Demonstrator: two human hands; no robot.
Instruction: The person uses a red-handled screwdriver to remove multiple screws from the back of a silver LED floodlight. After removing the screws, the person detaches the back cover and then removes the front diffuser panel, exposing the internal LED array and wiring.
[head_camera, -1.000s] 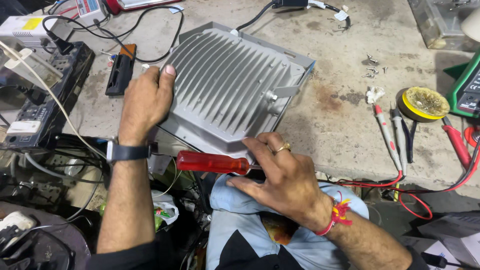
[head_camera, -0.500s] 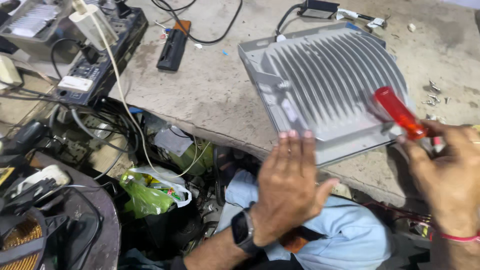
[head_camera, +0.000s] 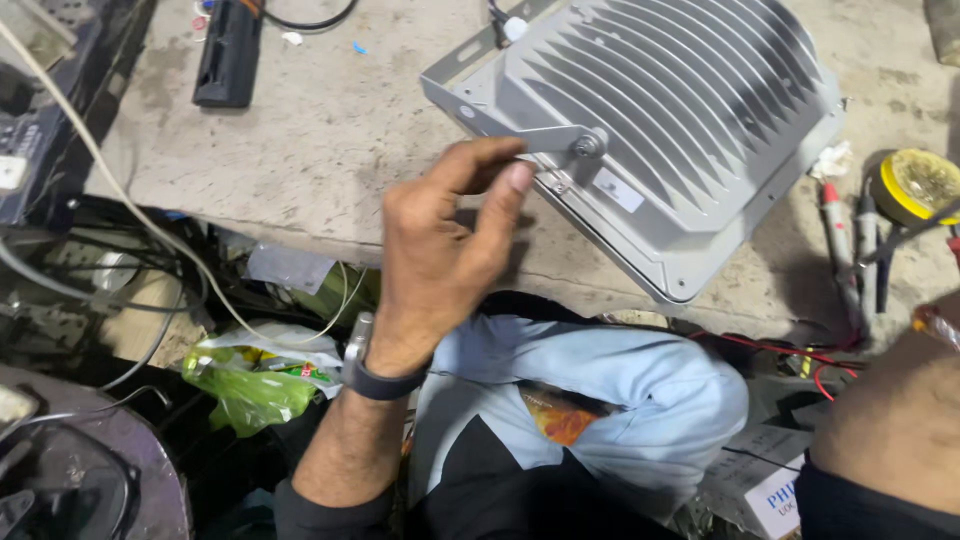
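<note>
A grey finned metal lamp housing (head_camera: 680, 100) lies on the worn tabletop (head_camera: 300, 170), its near corner hanging over the front edge. A flat mounting bracket (head_camera: 480, 110) runs across its left side to a bolt (head_camera: 588, 145). My left hand (head_camera: 440, 250), with a dark watch (head_camera: 375, 380) on the wrist, pinches the bracket just left of the bolt between thumb and forefinger. Of my right side only the forearm (head_camera: 890, 430) shows at the lower right. A red glint (head_camera: 935, 322) sits at the frame edge above it; the hand itself is cut off.
A black box (head_camera: 228, 55) lies at the back left. A yellow round tin (head_camera: 915, 185), meter probes (head_camera: 850, 250) and red wires (head_camera: 780, 350) are on the right. Black equipment (head_camera: 50, 120) with a white cable (head_camera: 120, 190) stands left. A green plastic bag (head_camera: 250, 385) lies below the table.
My left hand has risen from below the table edge to the bracket. The right hand with the red screwdriver has slid out of the frame to the right. The view shifted closer.
</note>
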